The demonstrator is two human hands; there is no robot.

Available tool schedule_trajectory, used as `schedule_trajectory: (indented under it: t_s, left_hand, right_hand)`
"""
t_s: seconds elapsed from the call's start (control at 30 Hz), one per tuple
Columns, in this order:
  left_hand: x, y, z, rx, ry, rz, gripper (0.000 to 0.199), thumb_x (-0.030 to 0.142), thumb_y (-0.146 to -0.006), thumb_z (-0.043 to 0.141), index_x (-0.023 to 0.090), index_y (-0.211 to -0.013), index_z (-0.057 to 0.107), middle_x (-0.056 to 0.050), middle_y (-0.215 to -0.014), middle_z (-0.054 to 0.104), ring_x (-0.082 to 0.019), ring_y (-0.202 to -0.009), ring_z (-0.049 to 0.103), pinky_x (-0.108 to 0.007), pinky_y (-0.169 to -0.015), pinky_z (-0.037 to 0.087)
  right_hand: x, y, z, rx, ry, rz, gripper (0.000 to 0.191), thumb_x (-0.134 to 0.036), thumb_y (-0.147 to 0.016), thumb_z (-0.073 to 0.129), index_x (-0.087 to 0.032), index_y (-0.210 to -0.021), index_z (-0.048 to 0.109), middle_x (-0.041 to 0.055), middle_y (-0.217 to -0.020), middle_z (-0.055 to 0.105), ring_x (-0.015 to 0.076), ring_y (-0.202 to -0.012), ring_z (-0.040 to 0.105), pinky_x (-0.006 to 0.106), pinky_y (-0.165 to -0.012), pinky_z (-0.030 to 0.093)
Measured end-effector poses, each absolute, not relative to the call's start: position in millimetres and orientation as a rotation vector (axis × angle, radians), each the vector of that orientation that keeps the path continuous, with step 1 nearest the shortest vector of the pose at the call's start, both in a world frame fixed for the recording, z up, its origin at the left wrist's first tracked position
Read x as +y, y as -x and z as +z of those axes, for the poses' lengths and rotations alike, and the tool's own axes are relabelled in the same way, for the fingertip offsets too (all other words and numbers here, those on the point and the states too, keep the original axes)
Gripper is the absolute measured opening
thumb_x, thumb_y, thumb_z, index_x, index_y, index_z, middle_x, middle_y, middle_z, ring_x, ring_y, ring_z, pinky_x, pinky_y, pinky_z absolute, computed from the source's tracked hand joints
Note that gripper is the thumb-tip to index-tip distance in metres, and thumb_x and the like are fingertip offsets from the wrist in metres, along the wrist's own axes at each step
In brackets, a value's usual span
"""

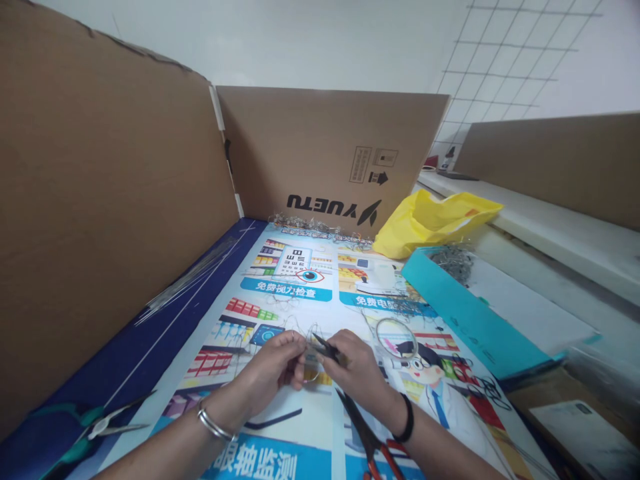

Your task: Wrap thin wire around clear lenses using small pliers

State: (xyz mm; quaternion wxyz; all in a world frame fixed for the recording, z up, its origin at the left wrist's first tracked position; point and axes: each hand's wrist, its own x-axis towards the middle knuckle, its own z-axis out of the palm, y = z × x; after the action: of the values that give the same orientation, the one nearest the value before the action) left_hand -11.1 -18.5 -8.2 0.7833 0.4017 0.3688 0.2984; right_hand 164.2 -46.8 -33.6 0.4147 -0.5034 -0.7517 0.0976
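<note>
Wire (313,379), thin and partly looped, was at the fingertips over the near middle of the printed sheet (285,291); most of it vanished behind the fingers. The left hand (280,363) pinched it between thumb and forefinger, the other fingers curled in. The right hand (357,373) was closed around a dark, pointed tool (327,345) — its grip was buried in the palm, so I could not tell what kind it was.

Scissors (370,437) with red handles lay on the sheet below the right wrist, their handles partly cut off by the bottom of the view. Pliers (97,425) with green handles lay at the sheet's near left corner, blurred, their jaws apart. A clear ring (378,338) lay on the sheet to the right of the hands; whether tape or coiled wire, I could not make out.

Beyond the sheet's right edge was a turquoise box (480,327) with a grey tangle (453,263) at its far end, too fine to separate into pieces. A yellow bag (430,223) slumped at the sheet's far right corner, hiding part of the cardboard panel (320,147) behind the sheet, whose lettering stood upside down.
</note>
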Motion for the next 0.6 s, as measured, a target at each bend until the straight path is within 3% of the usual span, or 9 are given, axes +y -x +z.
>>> schedule_trajectory:
  t_s: [0.2,0.4,0.6]
  left_hand:
    - [-23.0,7.8,-6.3,0.794,-0.844,0.571,0.019,0.029,-0.077,0.057,0.015,-0.065,0.051,0.003,-0.046,0.050,-0.007,-0.036,0.044,-0.020,-0.039,0.036]
    - [-22.0,8.9,-3.5,0.809,-0.743,0.537,0.012,0.022,-0.075,0.059,0.015,-0.067,0.052,0.003,-0.056,0.054,-0.006,-0.035,0.045,-0.018,-0.037,0.036]
    - [-18.1,11.7,-9.3,0.761,-0.707,0.534,0.010,0.020,-0.077,0.054,0.014,-0.069,0.055,0.003,-0.052,0.051,-0.006,-0.036,0.045,-0.017,-0.038,0.035]
  right_hand:
    - [-46.6,-165.3,-33.6,-1.891,1.297,0.282,0.011,-0.025,-0.078,0.059,-0.018,-0.070,0.054,0.0002,-0.064,0.051,0.0133,-0.063,0.046,0.025,-0.058,0.035]
    - [-46.5,-166.2,-34.1,-1.887,1.300,0.308,0.014,-0.028,-0.079,0.058,-0.018,-0.070,0.054,0.0001,-0.064,0.051,0.0131,-0.063,0.046,0.024,-0.058,0.035]
    - [-45.5,-166.4,-35.9,-1.872,1.329,0.304,0.015,-0.028,-0.078,0.058,-0.018,-0.068,0.053,0.0000,-0.063,0.050,0.0130,-0.062,0.045,0.024,-0.057,0.035]
